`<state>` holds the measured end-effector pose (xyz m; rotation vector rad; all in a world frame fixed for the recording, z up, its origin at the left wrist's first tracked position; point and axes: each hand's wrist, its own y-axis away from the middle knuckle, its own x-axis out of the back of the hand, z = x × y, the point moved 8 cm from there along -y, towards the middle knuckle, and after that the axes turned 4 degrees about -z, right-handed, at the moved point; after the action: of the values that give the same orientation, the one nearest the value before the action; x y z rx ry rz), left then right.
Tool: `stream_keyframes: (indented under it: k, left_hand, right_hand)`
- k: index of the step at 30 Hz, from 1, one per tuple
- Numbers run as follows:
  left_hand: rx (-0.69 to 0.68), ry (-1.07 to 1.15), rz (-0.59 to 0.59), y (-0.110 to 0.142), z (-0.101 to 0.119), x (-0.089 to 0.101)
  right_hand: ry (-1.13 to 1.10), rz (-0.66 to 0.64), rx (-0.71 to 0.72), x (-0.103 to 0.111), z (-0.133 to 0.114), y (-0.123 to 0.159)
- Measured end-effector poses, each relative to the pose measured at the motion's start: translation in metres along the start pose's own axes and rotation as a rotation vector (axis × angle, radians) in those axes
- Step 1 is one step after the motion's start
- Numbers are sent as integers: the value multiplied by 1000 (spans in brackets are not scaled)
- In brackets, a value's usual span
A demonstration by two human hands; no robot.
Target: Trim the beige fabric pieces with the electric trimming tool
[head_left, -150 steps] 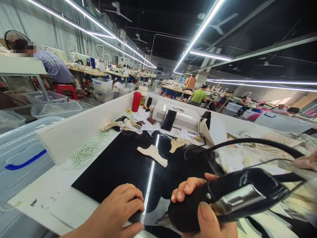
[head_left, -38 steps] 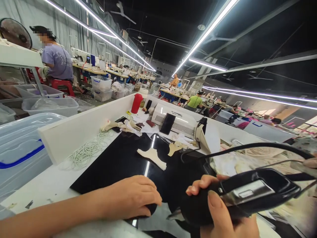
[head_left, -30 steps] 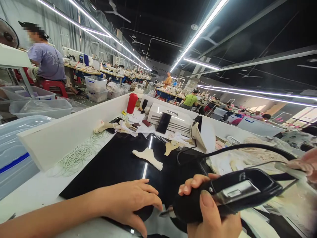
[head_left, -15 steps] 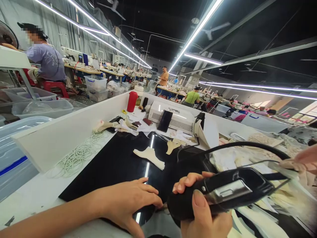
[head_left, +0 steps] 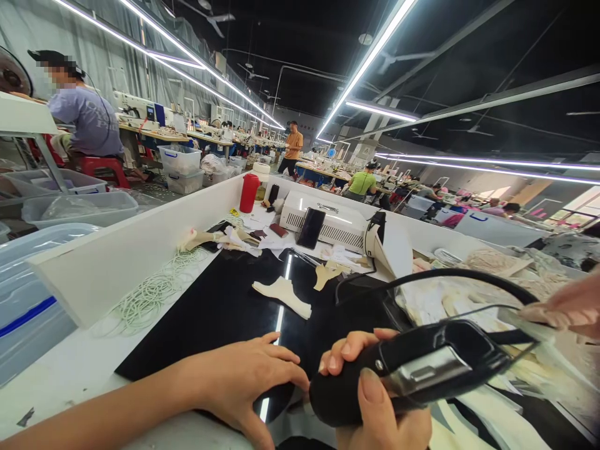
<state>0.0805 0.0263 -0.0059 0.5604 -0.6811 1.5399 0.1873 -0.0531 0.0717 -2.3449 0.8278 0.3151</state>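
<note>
My right hand (head_left: pixel 375 406) is wrapped round a black corded tool (head_left: pixel 422 369) with a metal plate on its side, held low over the near edge of a black glossy mat (head_left: pixel 220 306). Its black cable (head_left: pixel 469 278) arcs up and to the right. My left hand (head_left: pixel 244 378) lies flat on the mat beside the tool's tip, fingers stretched out, pressing a dark piece I cannot make out. A cream fabric piece (head_left: pixel 282 295) lies further back on the mat.
A white board wall (head_left: pixel 126 250) borders the table on the left, with a coil of white cord (head_left: pixel 150 294). Behind stand a white machine (head_left: pixel 328 225), a red bottle (head_left: pixel 248 192) and fabric scraps. Another person's hand (head_left: pixel 569 306) reaches in from the right. Workers sit in the background.
My left hand has gone from curled on the mat's edge to flat, and slid right towards the tool's tip. The view has shifted slightly; a person in orange has walked into the background.
</note>
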Motion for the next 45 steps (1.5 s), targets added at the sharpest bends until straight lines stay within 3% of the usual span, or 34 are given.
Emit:
stream_keyframes:
  k: [6, 13, 20, 27, 33, 38, 41, 45]
  left_hand:
    - [-12, -7, 8, 0, -1, 0]
    - [-6, -2, 8, -1, -1, 0]
    - [-17, -37, 12, -1, 3, 1]
    - [-3, -165, 35, 6, 13, 16]
    - [2, -380, 97, 11, 3, 36]
    - [16, -684, 329, 12, -3, 52]
    - [39, -586, 387, 8, 2, 49]
    - [143, -281, 283, 0, 8, 35]
  right_hand:
    - [-1, 7, -31, -3, 2, 2]
    - [-40, -84, -45, -12, 3, 12]
    - [-34, -60, -47, -13, 6, 14]
    - [20, -62, 59, 17, -11, -17]
    - [104, 34, 62, 50, -17, -31]
    - [109, 48, 78, 54, -19, -28]
    - [94, 49, 71, 50, -17, -27]
    - [65, 53, 57, 40, -11, -25]
